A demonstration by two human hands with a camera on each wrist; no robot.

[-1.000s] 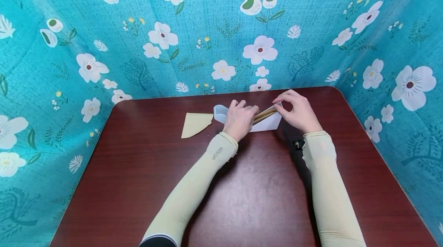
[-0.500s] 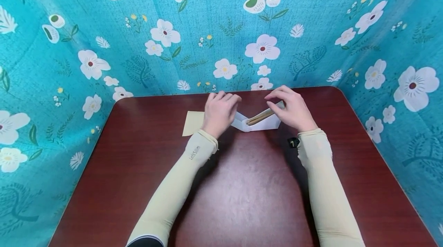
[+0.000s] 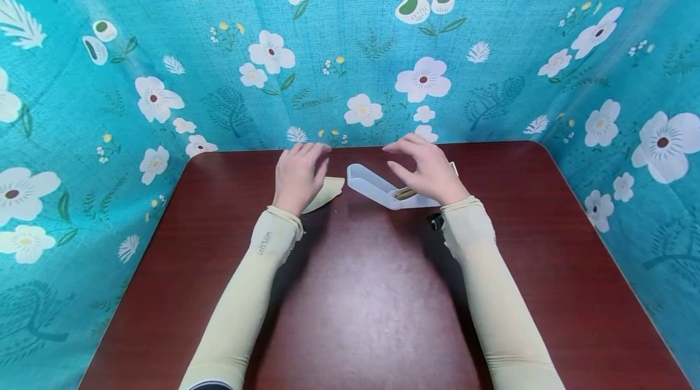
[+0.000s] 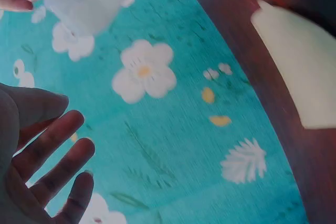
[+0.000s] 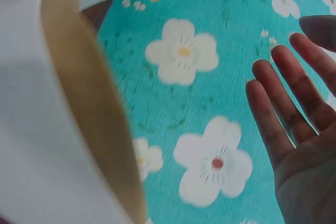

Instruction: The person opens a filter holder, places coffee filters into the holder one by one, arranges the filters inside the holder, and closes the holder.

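**Nothing gripped, contents on show**

The left hand (image 3: 298,174) hovers with fingers loosely bent and spread, holding nothing, near a cream piece (image 3: 328,191). The right hand (image 3: 423,170), equally relaxed and bare, is just beside the white case (image 3: 372,188). That case lies unfolded on the table (image 3: 355,293), probably to keep its hollow reachable; its right half holds brown sticks (image 3: 404,194) (partly hidden), apparently kept together by the walls.

A white case (image 3: 368,190) lies open, brown sticks (image 3: 404,194) in its right half.
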